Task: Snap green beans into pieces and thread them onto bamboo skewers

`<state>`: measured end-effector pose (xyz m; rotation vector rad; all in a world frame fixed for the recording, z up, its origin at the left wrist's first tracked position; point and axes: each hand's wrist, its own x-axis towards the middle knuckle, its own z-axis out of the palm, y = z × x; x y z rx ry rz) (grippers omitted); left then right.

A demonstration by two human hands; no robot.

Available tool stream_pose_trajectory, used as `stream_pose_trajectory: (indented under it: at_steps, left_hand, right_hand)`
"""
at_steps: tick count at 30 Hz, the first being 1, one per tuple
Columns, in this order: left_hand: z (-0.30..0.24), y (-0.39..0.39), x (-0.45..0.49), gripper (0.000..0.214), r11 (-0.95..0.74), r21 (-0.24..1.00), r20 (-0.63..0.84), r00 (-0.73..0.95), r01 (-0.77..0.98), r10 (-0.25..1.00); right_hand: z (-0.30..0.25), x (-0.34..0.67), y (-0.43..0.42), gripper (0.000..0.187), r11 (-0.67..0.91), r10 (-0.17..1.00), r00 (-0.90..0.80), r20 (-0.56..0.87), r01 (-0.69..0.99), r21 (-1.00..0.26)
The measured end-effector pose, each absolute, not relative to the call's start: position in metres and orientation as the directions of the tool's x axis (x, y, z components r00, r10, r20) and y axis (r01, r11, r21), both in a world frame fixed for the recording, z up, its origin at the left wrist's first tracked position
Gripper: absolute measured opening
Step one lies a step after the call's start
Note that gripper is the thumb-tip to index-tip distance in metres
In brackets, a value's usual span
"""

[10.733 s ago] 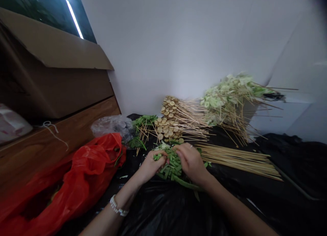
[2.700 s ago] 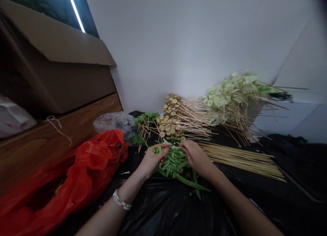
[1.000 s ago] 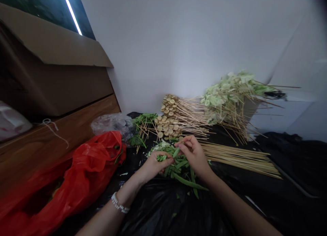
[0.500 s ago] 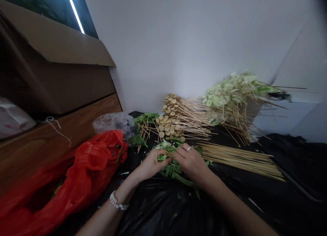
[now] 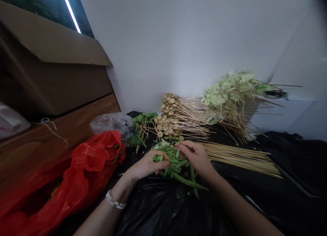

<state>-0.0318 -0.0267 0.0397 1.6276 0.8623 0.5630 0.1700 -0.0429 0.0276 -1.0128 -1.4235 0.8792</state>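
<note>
A heap of green bean pods and cut pieces lies between my hands on black plastic. My left hand curls at the heap's left side, with small green bean pieces within its bent fingers. At the upper right of the heap, my right hand has thumb and fingertips pressed together; what they pinch is too small to name. Paler chopped bits lie at the far side of the heap. A few long pods stick out toward me below the right hand.
Behind lie skewered potato-like slices, skewered greens and skewered cabbage leaves by the wall. Bare bamboo skewers lie at right. A red plastic bag, a clear bag and a cardboard box stand left.
My right hand has drawn back to the right and lifted slightly, uncovering the long pods beneath it. My left hand stays beside the heap. The view has shifted slightly.
</note>
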Motion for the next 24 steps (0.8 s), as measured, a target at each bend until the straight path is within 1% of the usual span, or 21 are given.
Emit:
stream_pose_trajectory:
  at_steps: [2, 4, 5, 6, 7, 8, 11, 13, 14, 16, 19, 21, 23, 24]
  left_hand:
    - [0.039, -0.028, -0.035, 0.027, -0.105, 0.927, -0.206, 0.723, 0.359, 0.659]
    - [0.039, -0.029, -0.037, 0.026, -0.16, 0.887, -0.303, 0.806, 0.434, 0.509]
    - [0.04, -0.029, -0.038, 0.027, -0.175, 0.877, -0.327, 0.824, 0.447, 0.463]
    - [0.04, -0.029, -0.038, 0.029, -0.172, 0.878, -0.332, 0.828, 0.446, 0.451]
    - [0.041, -0.029, -0.037, 0.033, -0.153, 0.887, -0.319, 0.816, 0.437, 0.482]
    - [0.041, -0.029, -0.036, 0.035, -0.121, 0.902, -0.286, 0.784, 0.414, 0.551]
    - [0.039, -0.025, -0.031, 0.034, -0.041, 0.966, -0.12, 0.583, 0.255, 0.804]
    - [0.034, -0.023, -0.026, 0.035, -0.049, 0.988, -0.027, 0.469, 0.149, 0.883]
    - [0.031, -0.022, -0.024, 0.035, -0.06, 0.991, 0.001, 0.443, 0.119, 0.896]
    - [0.024, -0.022, -0.019, 0.037, -0.075, 0.99, 0.017, 0.433, 0.118, 0.901]
    - [0.018, -0.024, -0.014, 0.036, -0.052, 0.988, -0.018, 0.437, 0.147, 0.899]
    - [0.017, -0.025, -0.013, 0.033, 0.019, 0.994, -0.064, 0.422, 0.11, 0.904]
    - [0.019, -0.025, -0.013, 0.03, 0.129, 0.992, -0.115, 0.403, -0.009, 0.908]
    - [0.02, -0.024, -0.014, 0.029, 0.187, 0.978, -0.134, 0.408, -0.094, 0.903]
  right_hand:
    - [0.029, 0.177, -0.038, 0.026, 0.312, 0.947, 0.094, 0.308, -0.034, -0.949]
    - [0.029, 0.183, -0.033, 0.03, 0.297, 0.948, 0.163, 0.272, -0.157, -0.942]
    - [0.029, 0.186, -0.031, 0.031, 0.29, 0.949, 0.184, 0.254, -0.205, -0.935]
    - [0.029, 0.187, -0.029, 0.032, 0.284, 0.951, 0.195, 0.241, -0.235, -0.929]
    - [0.028, 0.188, -0.029, 0.033, 0.28, 0.952, 0.195, 0.235, -0.247, -0.928]
    - [0.028, 0.187, -0.029, 0.033, 0.279, 0.954, 0.185, 0.237, -0.244, -0.929]
    - [0.029, 0.179, -0.034, 0.03, 0.275, 0.96, 0.107, 0.258, -0.193, -0.942]
    - [0.029, 0.171, -0.039, 0.026, 0.263, 0.965, 0.033, 0.261, -0.149, -0.953]
    - [0.029, 0.166, -0.041, 0.024, 0.256, 0.966, -0.005, 0.259, -0.123, -0.959]
    - [0.028, 0.159, -0.045, 0.02, 0.255, 0.963, -0.076, 0.26, -0.063, -0.965]
    - [0.028, 0.161, -0.045, 0.019, 0.254, 0.954, -0.175, 0.245, 0.032, -0.967]
    - [0.03, 0.171, -0.041, 0.023, 0.256, 0.955, -0.187, 0.23, 0.126, -0.958]
    - [0.034, 0.187, -0.037, 0.024, 0.297, 0.954, -0.133, 0.268, 0.321, -0.899]
    - [0.036, 0.196, -0.035, 0.025, 0.326, 0.944, -0.11, 0.312, 0.474, -0.818]
